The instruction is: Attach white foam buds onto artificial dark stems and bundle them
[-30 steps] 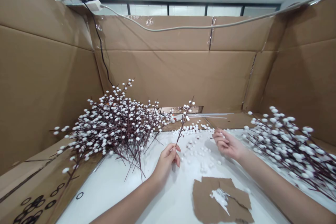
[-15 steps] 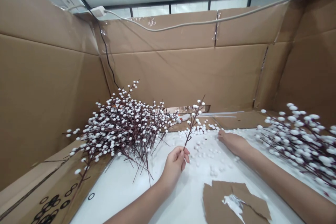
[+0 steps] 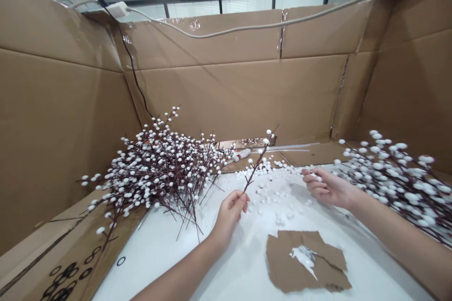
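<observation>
the left hand (image 3: 229, 216) is closed and grips the lower end of a thin artificial pussy willow twig (image 3: 257, 168), which stands up and tilts toward 1 o'clock, with white buds near its tip. the right hand (image 3: 328, 188) is at about 3 o'clock from the left hand, palm down, and its fingers (image 3: 310, 179) are half curled. a small white bud is at the fingertips, but i cannot tell if the hand really grips it.

many loose white foam buds (image 3: 271, 183) lie on the white table top (image 3: 169, 263) between the two hands and toward 12 o'clock. a big pile of pussy willow branches (image 3: 158, 169) lies at 10 o'clock, and a second pile (image 3: 395, 178) lies at 3 o'clock, just beside the right hand. a torn cardboard piece (image 3: 303, 261) with a white glue smear (image 3: 302, 257) lies at 5 o'clock.

at 12 o'clock, a white tube (image 3: 242, 154) lies near thin clear rods (image 3: 286, 148); any writing on the tube is too small to read. black rings (image 3: 70, 273) are printed on the brown cardboard at 8 o'clock, and cardboard walls (image 3: 226, 99) stand around the table.
</observation>
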Tool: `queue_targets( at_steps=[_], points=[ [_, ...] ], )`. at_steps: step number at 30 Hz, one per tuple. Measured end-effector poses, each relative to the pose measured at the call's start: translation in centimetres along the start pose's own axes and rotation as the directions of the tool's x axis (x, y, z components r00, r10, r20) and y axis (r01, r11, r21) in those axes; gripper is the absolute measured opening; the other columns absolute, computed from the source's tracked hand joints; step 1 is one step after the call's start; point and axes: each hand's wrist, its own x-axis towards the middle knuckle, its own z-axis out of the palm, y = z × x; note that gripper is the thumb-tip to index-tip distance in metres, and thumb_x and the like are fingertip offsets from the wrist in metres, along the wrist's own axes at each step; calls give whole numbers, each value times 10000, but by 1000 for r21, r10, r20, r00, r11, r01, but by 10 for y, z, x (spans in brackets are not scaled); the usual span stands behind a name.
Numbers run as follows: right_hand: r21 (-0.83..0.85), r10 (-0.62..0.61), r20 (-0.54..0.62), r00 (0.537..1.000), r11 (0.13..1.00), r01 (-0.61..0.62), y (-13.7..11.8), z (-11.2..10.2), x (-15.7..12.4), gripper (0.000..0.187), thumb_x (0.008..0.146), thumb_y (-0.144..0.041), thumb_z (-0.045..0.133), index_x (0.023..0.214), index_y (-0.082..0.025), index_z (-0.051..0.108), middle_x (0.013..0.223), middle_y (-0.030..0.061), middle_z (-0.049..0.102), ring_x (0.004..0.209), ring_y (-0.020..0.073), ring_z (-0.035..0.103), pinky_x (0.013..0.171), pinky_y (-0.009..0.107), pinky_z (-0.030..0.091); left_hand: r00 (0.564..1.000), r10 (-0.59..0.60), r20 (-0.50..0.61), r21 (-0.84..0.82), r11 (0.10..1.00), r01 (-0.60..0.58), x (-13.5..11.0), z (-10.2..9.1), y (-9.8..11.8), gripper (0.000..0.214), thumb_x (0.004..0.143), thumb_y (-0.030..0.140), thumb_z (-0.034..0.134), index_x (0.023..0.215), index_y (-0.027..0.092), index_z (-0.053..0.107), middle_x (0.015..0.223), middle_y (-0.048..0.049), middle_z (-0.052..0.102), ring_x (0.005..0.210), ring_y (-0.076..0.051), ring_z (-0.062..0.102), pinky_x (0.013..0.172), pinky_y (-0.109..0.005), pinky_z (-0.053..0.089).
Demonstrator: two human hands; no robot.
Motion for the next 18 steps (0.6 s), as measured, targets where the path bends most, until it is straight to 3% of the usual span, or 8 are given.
queue_targets(
  at_steps=[4, 7, 10, 12, 14, 16, 18],
  points=[
    [219, 47, 100, 994, 973, -68, 3, 0, -30, 333, 908, -326, 185, 601, -216, 250, 564, -86, 139, 375, 52, 95, 280, 99, 148, 1000, -5, -25, -20, 1000, 4, 0, -1, -4, 426, 673, 573, 547, 584, 184, 399, 544, 72, 309, 476, -65, 229, 460, -202, 173],
    [267, 115, 163, 980, 951, -156, 9, -2, -46, 330, 890, -337, 326, 592, -207, 268, 565, -86, 166, 381, 39, 83, 280, 89, 141, 999, -16, -36, -46, 999, 15, 0, -2, -6, 475, 669, 626, 515, 565, 195, 347, 532, 78, 257, 475, -70, 209, 458, -207, 184],
    [231, 195, 219, 956, 942, -245, 15, -2, -60, 253, 814, -322, 513, 638, -181, 398, 559, -80, 271, 376, 22, 104, 290, 105, 108, 999, -28, -29, -62, 998, 26, -2, -2, -4, 498, 666, 639, 510, 539, 193, 327, 522, 78, 237, 479, -70, 209, 463, -210, 197],
    [66, 225, 193, 955, 968, -242, 19, 0, -69, 192, 772, -345, 570, 713, -177, 500, 544, -77, 316, 367, 22, 129, 308, 133, 105, 999, -37, -13, -69, 997, 36, -8, 2, -2, 491, 672, 624, 522, 534, 191, 337, 518, 76, 245, 480, -69, 226, 468, -209, 213],
    [-251, 173, 84, 981, 957, -147, 22, 4, -80, 212, 774, -407, 542, 763, -197, 570, 531, -59, 369, 374, 43, 233, 348, 161, 190, 997, -67, 26, -107, 992, 69, -16, 9, 0, 468, 702, 599, 511, 539, 192, 348, 511, 77, 250, 469, -68, 244, 478, -209, 247],
    [-571, 62, -27, 998, 818, -66, 26, 10, -91, 272, 784, -469, 477, 750, -230, 604, 576, -14, 484, 479, 100, 421, 453, 204, 317, 987, -123, 103, -183, 973, 140, -26, 17, 1, 443, 739, 569, 487, 544, 195, 351, 499, 81, 237, 449, -66, 248, 499, -217, 296],
    [-742, 27, -95, 995, 665, -89, 31, 17, -101, 307, 778, -504, 441, 706, -253, 601, 672, 24, 586, 635, 175, 529, 550, 251, 362, 964, -185, 190, -238, 944, 228, -36, 26, 2, 430, 759, 545, 479, 542, 196, 350, 488, 85, 218, 436, -63, 247, 519, -227, 330]
  ],
)
